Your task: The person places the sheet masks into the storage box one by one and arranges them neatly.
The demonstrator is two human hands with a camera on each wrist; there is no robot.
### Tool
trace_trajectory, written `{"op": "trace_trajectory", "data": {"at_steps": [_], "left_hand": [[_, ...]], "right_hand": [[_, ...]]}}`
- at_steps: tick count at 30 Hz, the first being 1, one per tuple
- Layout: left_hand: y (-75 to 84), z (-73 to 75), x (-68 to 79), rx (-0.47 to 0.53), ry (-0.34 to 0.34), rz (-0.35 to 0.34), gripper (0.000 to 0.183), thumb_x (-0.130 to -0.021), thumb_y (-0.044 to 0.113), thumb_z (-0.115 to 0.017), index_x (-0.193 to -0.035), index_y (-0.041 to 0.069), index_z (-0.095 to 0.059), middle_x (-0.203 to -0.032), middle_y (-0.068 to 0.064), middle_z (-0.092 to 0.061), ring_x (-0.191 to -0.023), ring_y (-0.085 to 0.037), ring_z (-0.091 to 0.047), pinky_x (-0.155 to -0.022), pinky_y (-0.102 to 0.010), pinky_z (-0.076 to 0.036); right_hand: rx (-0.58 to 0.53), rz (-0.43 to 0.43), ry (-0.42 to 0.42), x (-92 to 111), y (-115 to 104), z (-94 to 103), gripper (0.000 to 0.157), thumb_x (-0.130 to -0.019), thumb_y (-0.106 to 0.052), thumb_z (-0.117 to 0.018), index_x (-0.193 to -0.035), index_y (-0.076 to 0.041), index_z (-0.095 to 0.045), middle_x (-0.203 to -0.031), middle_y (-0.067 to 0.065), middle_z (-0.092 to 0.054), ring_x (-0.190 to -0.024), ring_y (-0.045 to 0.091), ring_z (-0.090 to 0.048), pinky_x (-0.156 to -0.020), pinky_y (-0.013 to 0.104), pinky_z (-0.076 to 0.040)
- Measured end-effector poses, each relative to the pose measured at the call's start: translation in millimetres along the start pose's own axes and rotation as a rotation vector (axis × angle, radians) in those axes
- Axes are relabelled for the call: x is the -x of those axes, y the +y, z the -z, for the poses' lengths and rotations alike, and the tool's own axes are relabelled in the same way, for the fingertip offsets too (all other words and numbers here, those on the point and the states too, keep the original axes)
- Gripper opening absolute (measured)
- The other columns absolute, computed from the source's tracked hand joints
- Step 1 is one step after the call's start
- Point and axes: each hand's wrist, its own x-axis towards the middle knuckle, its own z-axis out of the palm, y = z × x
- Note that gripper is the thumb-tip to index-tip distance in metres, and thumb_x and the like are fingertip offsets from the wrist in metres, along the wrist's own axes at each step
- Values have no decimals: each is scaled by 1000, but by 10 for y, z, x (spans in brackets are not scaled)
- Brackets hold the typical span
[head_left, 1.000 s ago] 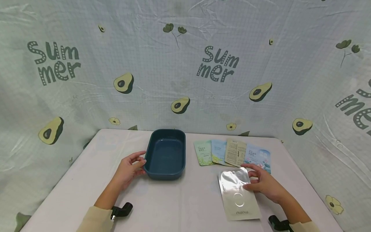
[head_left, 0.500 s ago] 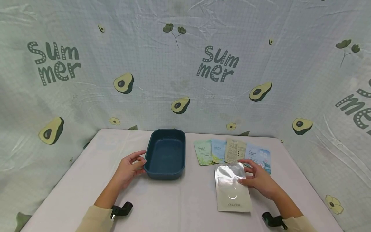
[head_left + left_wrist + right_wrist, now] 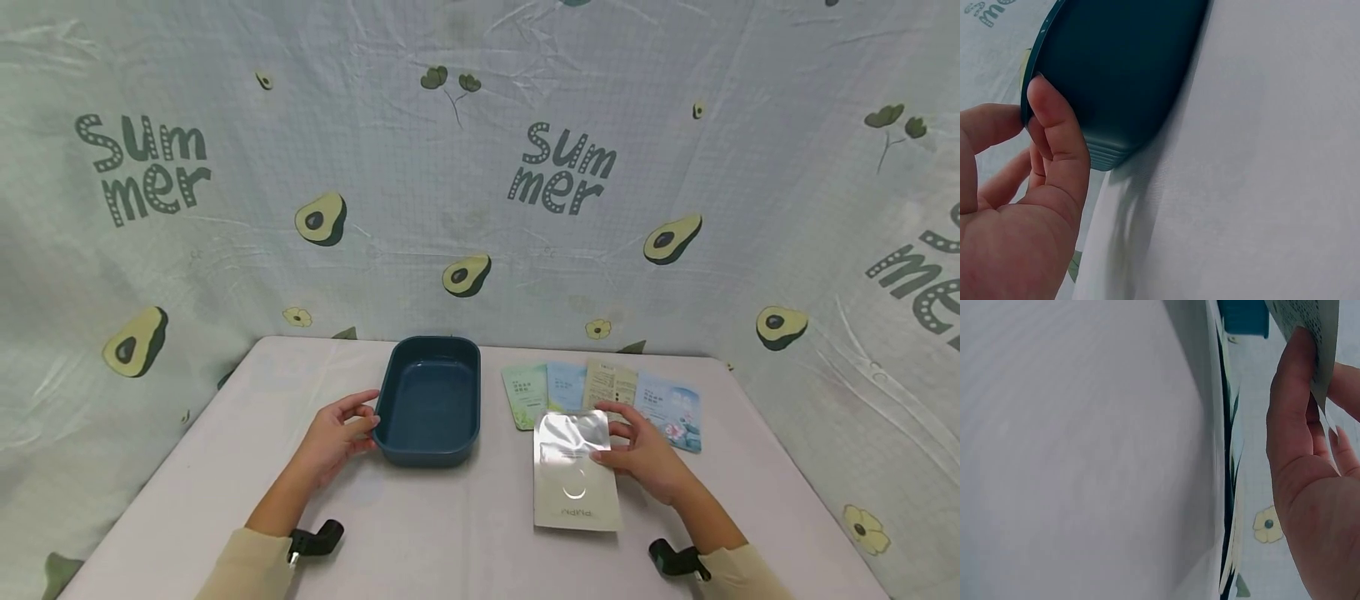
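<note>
My left hand pinches the left rim of a dark blue rectangular bin with rounded corners, thumb inside and fingers outside. In the left wrist view the thumb lies along the bin's wall. My right hand pinches the right edge of a flat sheet-mask packet, shiny silver at its far end and cream at the near end, with upside-down lettering. The packet is held above the table. Printed text shows on its underside in the right wrist view.
Several packets lie overlapping in a row right of the bin: a green one, a light blue one, a beige one and a blue floral one. A white cloth covers the table; a printed curtain stands behind.
My right hand has carried the sheet-mask packet leftward and away from me, toward the bin; it now overlaps the lying packets' near edges. The left hand and the bin have stayed in place.
</note>
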Motion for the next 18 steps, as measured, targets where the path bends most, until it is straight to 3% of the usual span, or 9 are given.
{"op": "trace_trajectory", "data": {"at_steps": [18], "left_hand": [[-18, 11, -5, 12, -17, 4, 55, -102, 6, -59, -154, 2, -41, -101, 1, -54, -76, -11, -61, -71, -24, -59]], "right_hand": [[-37, 30, -9, -254, -81, -252, 88, -84, -7, -83, -156, -14, -33, -144, 21, -55, -111, 28, -71, -79, 41, -62]]}}
